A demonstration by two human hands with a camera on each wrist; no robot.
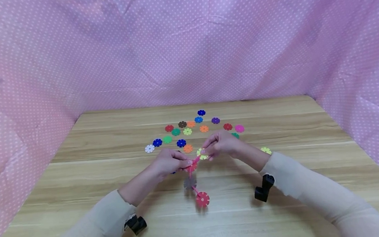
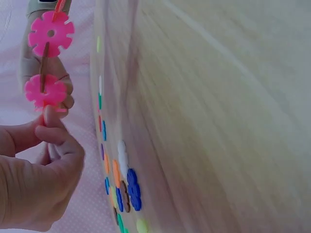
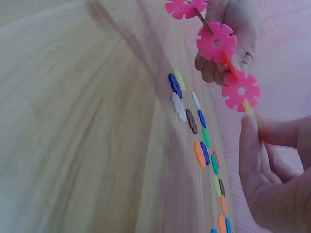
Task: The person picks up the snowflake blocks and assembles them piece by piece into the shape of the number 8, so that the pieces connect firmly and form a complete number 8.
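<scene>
Disc chain (image 1: 190,183): dangling over the tabletop (image 1: 90,169).
Left hand (image 1: 168,162): your fingertips pinch the chain's upper part.
Right hand (image 1: 222,143): your fingertips pinch a yellow disc (image 1: 200,153) slotted into the chain.
Loose discs (image 1: 187,132): scattered, mostly beyond.
Pink cloth (image 1: 185,56): hung behind.

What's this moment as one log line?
left fingers: pinching pink, red and brown plastic-disc chain | right fingers: pinching yellow notched plastic disc at chain's end | colourful round plastic discs: on wood-grain table
</scene>
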